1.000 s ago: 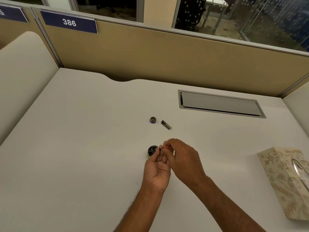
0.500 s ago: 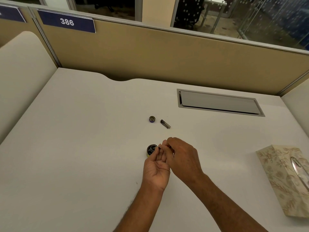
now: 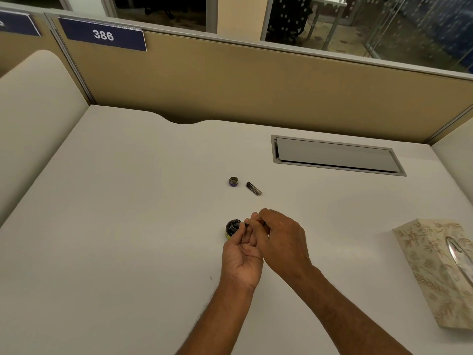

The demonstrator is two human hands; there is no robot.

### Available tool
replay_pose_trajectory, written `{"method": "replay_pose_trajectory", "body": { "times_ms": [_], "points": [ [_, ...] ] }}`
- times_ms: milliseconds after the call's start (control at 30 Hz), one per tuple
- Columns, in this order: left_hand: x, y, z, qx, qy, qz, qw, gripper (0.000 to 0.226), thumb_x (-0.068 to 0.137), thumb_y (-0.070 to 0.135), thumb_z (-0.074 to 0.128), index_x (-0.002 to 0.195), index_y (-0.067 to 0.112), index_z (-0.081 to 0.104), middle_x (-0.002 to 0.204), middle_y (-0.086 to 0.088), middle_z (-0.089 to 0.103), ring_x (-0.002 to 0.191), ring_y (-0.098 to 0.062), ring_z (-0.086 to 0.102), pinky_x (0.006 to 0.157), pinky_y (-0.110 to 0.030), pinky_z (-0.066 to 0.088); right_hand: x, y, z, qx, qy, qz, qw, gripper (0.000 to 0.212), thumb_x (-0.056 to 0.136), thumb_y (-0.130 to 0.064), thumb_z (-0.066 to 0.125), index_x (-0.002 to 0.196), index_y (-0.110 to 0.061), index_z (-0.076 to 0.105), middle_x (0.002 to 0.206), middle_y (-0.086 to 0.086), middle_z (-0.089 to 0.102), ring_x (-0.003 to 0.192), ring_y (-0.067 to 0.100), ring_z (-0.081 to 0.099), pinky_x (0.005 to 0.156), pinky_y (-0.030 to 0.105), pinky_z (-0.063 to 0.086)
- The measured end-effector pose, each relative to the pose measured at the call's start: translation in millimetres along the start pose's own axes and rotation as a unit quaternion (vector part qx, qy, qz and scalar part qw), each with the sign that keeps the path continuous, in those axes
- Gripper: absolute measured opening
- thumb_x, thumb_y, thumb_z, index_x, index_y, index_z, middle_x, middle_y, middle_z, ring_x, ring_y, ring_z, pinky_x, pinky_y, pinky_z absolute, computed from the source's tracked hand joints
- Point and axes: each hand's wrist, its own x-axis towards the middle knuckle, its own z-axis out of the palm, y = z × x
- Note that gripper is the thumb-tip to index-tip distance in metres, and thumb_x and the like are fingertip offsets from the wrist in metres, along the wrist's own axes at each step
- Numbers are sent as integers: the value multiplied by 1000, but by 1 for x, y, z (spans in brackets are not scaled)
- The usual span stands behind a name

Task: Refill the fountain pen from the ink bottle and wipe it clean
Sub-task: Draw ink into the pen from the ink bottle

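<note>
Both hands, left [image 3: 242,254] and right [image 3: 281,239], pinch the small fountain pen [image 3: 247,224] beside the open ink bottle [image 3: 232,228] (presumably for dipping); bottle cap [image 3: 233,181] parked apart on counter [image 3: 128,226].

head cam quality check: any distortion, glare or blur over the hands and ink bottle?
Head view: wide-angle bowing bends the partition top; dim, warm, even light with soft shadows, no glare on the desk; left hand and right hand fairly sharp, ink bottle small, dark, partly hidden.

bottle cap [image 3: 233,181] left of pen cap [image 3: 254,188], tissue box [image 3: 440,267] right
</note>
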Motion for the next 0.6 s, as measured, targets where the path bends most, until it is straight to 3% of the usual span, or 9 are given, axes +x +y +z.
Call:
{"method": "replay_pose_trajectory", "body": {
  "times_ms": [167, 333, 500, 600],
  "points": [
    [-1, -1, 0, 10, 0, 2, 1000, 35, 103, 10, 48, 93, -8, 77, 96, -22, 79, 85, -29, 79, 73, -41, 65, -2, 0, -1, 8, -6, 22, 1000, 22, 93, -24, 65, 72, -20, 59, 62, -11, 55, 56, 10, 50, 52, 18, 39],
    [-4, -2, 0, 12, -7, -1, 1000, 31, 103, 11, 48, 101, -8, 73, 97, -23, 79, 85, -31, 79, 71, -42, 66, -4, -2, -1, 9, -2, 29, 1000, 20, 93, -25, 65, 74, -20, 60, 64, -12, 55, 57, 9, 51, 53, 27, 47],
    [-6, -3, 1, 17, -5, -3, 1000, 37, 103, 11, 49, 89, -7, 78, 96, -22, 79, 85, -31, 79, 75, -43, 64, -7, -2, -3, 5, -5, 40, 999, 23, 94, -28, 64, 73, -28, 54, 64, -15, 52, 56, 6, 48, 52, 18, 38],
    [-9, -4, 4, 38, -1, -3, 999, 42, 103, 12, 49, 81, -6, 80, 93, -22, 79, 83, -31, 79, 73, -42, 65, -9, -1, -6, 1, -15, 52, 999, 24, 94, -32, 62, 73, -29, 52, 64, -14, 53, 56, 5, 48, 52, 19, 37]
  ]
}}
